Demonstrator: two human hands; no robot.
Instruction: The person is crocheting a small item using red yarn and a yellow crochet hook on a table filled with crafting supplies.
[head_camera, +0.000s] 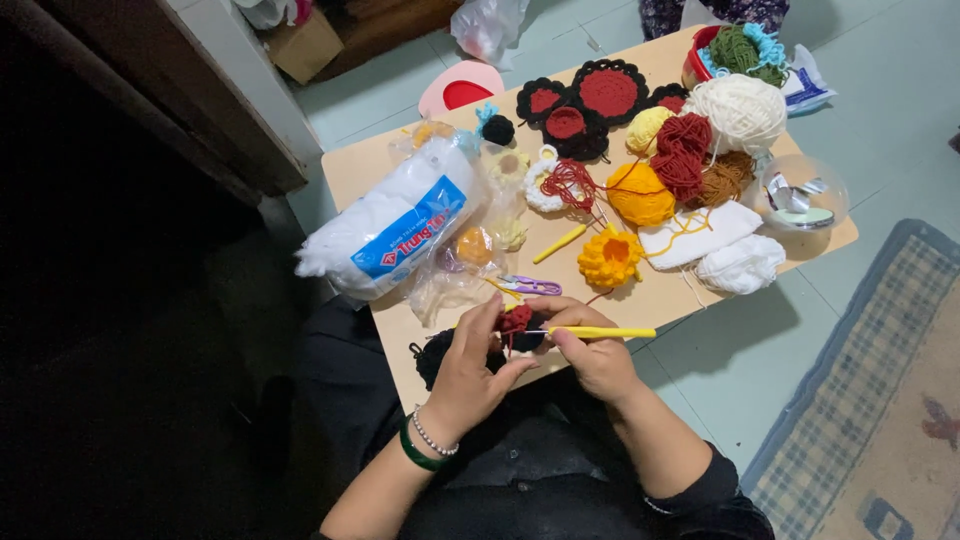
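Nearest, the left hand (470, 365) pinches a small red crochet piece (516, 320) in its fingers, just above the desk (350, 165) edge. The right hand (590, 350) grips a yellow crochet hook (600, 332) touching it. Beyond lie an orange crocheted flower (610, 258), a stuffing bag (395, 225) and yarn balls (740, 110).

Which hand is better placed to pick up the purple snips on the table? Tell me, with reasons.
Probably the left hand. It only pinches the small red crochet piece, and the purple snips lie just beyond its fingertips. The right hand is gripping the yellow crochet hook.
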